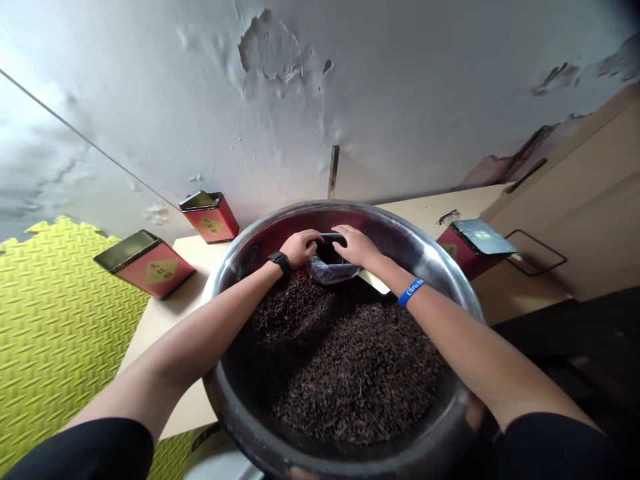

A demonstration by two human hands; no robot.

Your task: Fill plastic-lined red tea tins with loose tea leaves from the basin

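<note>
1. Left hand (300,248): fingers are closed over the left side of the bag's mouth; a black wristwatch (281,262) is worn on the wrist.
2. Right hand (363,245): fingers are closed over the right side of the same mouth; a blue printed wristband (411,292) is worn on the wrist.
3. Clear plastic bag (330,272): black-edged mouth is gripped by both hands; the bag is held at the far side of the basin, just above the leaves, with dark contents visible inside.
4. Stainless steel basin (430,257): wide and round, placed on a cream table (165,340).
5. Dark loose tea leaves (350,373): heaped inside the basin, filling most of it.
6. Pale flat blade (374,282): seen beneath the right hand, partly hidden; its exact kind cannot be told.
7. Red tea tins (145,265): three are stood around the basin, on the table; gold diamond labels are carried.
8. Green foam floor mat (60,320): laid at left, below a peeling wall (200,100).
</note>
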